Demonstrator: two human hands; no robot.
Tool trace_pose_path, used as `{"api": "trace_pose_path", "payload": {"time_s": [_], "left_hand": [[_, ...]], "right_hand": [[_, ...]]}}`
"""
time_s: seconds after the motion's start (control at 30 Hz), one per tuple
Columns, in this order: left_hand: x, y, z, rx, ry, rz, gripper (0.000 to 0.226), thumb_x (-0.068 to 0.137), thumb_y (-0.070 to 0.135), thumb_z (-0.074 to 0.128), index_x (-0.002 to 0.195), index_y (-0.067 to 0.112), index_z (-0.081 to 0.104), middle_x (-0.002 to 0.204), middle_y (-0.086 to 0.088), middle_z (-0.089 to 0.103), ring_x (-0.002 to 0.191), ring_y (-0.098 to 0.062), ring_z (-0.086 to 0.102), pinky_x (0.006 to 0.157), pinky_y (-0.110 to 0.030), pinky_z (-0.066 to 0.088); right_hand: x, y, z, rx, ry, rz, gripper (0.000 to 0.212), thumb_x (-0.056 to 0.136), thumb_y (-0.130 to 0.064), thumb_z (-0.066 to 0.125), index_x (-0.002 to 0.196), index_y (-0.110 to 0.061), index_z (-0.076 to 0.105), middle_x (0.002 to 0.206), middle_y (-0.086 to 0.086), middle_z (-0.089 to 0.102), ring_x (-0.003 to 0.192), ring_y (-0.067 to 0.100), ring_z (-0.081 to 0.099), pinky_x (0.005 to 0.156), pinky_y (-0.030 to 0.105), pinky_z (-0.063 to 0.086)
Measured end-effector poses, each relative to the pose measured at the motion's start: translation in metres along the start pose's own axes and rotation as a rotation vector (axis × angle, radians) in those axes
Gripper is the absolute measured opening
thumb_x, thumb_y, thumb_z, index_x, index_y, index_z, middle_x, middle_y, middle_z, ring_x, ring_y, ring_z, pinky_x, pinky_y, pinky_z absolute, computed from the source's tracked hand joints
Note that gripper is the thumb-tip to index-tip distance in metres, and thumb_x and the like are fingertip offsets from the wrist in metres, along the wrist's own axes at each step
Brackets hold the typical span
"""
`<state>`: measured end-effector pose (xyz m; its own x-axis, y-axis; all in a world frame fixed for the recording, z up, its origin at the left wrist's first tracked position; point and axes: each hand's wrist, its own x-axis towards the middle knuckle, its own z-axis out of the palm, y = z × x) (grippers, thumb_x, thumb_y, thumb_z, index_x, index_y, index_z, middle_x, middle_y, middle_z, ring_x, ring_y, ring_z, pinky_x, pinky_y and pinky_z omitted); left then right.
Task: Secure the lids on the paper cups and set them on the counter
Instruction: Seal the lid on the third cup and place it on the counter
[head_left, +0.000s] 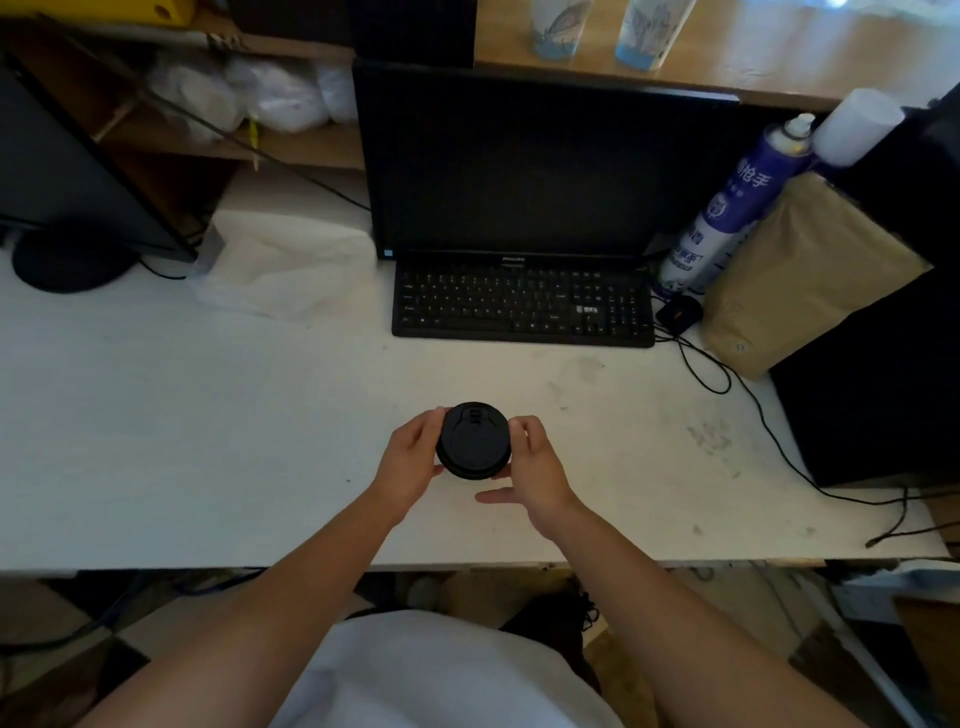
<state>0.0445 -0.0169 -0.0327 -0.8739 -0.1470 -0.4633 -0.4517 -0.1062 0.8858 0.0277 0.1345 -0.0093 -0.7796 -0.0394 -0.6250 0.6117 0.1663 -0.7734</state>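
Observation:
A black plastic lid (474, 440) with a sip tab faces up at the middle of the white desk (208, 415). It covers the cup below it, so the cup itself is hidden from this top-down view. My left hand (410, 456) wraps the lid's left side, thumb near its lower rim. My right hand (535, 462) presses on the right side with its fingertips, and its thumb sticks out toward the left below the lid. Two printed blue-and-white cups (556, 28) (649, 34) stand on the wooden counter (779, 57) at the back.
A black monitor (540, 161) and keyboard (522, 304) stand behind the lid. A blue spray can (727, 208), a brown paper bag (810, 275), a mouse (678, 313) and cables lie at the right. A white plastic bag (291, 270) and a second screen (67, 171) are at the left.

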Motion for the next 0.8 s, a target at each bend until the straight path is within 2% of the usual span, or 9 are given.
{"api": "trace_pose_path", "payload": {"time_s": [0.1, 0.27, 0.37, 0.43, 0.5, 0.63, 0.73, 0.8], "left_hand": [[0.003, -0.001, -0.003, 0.072, -0.015, 0.060, 0.035, 0.107, 0.032, 0.036, 0.119, 0.021, 0.067, 0.113, 0.002, 0.069, 0.109, -0.015, 0.063, 0.083, -0.033, 0.060], [0.004, 0.002, -0.009, 0.304, -0.027, 0.193, 0.035, 0.108, 0.025, 0.034, 0.118, 0.015, 0.066, 0.111, -0.005, 0.068, 0.105, -0.019, 0.065, 0.077, -0.036, 0.063], [0.005, 0.011, -0.009, 0.355, 0.005, 0.201, 0.028, 0.107, 0.022, 0.038, 0.113, 0.016, 0.064, 0.107, -0.002, 0.066, 0.095, -0.015, 0.064, 0.060, -0.034, 0.063], [0.004, 0.013, -0.009, 0.280, 0.074, 0.169, 0.022, 0.105, 0.022, 0.045, 0.109, 0.016, 0.066, 0.108, -0.002, 0.066, 0.092, -0.014, 0.064, 0.055, -0.036, 0.062], [0.004, 0.011, -0.007, 0.203, 0.134, 0.154, 0.020, 0.103, 0.021, 0.049, 0.105, 0.015, 0.068, 0.107, -0.003, 0.068, 0.095, -0.017, 0.065, 0.058, -0.040, 0.063], [-0.003, 0.000, -0.002, 0.041, 0.155, 0.096, 0.028, 0.104, 0.018, 0.045, 0.106, 0.015, 0.072, 0.106, -0.004, 0.072, 0.102, -0.022, 0.068, 0.071, -0.036, 0.063], [-0.008, -0.010, -0.001, 0.003, 0.161, 0.102, 0.027, 0.105, 0.021, 0.047, 0.117, 0.014, 0.070, 0.113, -0.005, 0.071, 0.108, -0.023, 0.067, 0.083, -0.038, 0.062], [-0.011, -0.015, 0.000, -0.035, 0.154, 0.099, 0.029, 0.105, 0.023, 0.047, 0.124, 0.014, 0.068, 0.118, -0.004, 0.071, 0.112, -0.020, 0.065, 0.091, -0.038, 0.059]], "right_hand": [[0.002, -0.002, 0.000, -0.114, 0.020, -0.086, 0.023, 0.109, -0.032, 0.033, 0.112, -0.016, 0.049, 0.116, 0.010, 0.055, 0.108, 0.036, 0.060, 0.064, 0.046, 0.064], [0.005, -0.003, -0.004, -0.327, 0.018, -0.260, 0.025, 0.109, -0.024, 0.030, 0.118, -0.014, 0.050, 0.118, 0.011, 0.058, 0.101, 0.026, 0.061, 0.067, 0.045, 0.064], [0.009, -0.007, -0.006, -0.342, -0.024, -0.251, 0.027, 0.109, -0.023, 0.031, 0.123, -0.012, 0.051, 0.122, 0.012, 0.058, 0.103, 0.029, 0.061, 0.064, 0.043, 0.064], [0.008, -0.007, -0.004, -0.282, -0.042, -0.193, 0.025, 0.109, -0.023, 0.032, 0.121, -0.015, 0.052, 0.124, 0.012, 0.057, 0.107, 0.030, 0.060, 0.065, 0.043, 0.064], [0.008, -0.007, -0.003, -0.152, -0.038, -0.103, 0.022, 0.107, -0.021, 0.035, 0.114, -0.018, 0.055, 0.124, 0.012, 0.059, 0.108, 0.033, 0.062, 0.067, 0.045, 0.064], [0.006, -0.009, -0.004, 0.081, -0.007, 0.016, 0.016, 0.104, -0.014, 0.040, 0.102, -0.012, 0.056, 0.110, 0.010, 0.062, 0.100, 0.035, 0.066, 0.071, 0.047, 0.063], [0.006, -0.008, -0.005, 0.128, 0.002, 0.053, 0.020, 0.106, -0.026, 0.044, 0.107, -0.008, 0.054, 0.116, 0.013, 0.060, 0.103, 0.040, 0.066, 0.069, 0.044, 0.063], [0.007, -0.008, -0.005, 0.135, 0.000, 0.072, 0.031, 0.105, -0.035, 0.047, 0.114, -0.006, 0.053, 0.119, 0.015, 0.059, 0.097, 0.037, 0.065, 0.068, 0.044, 0.063]]}}
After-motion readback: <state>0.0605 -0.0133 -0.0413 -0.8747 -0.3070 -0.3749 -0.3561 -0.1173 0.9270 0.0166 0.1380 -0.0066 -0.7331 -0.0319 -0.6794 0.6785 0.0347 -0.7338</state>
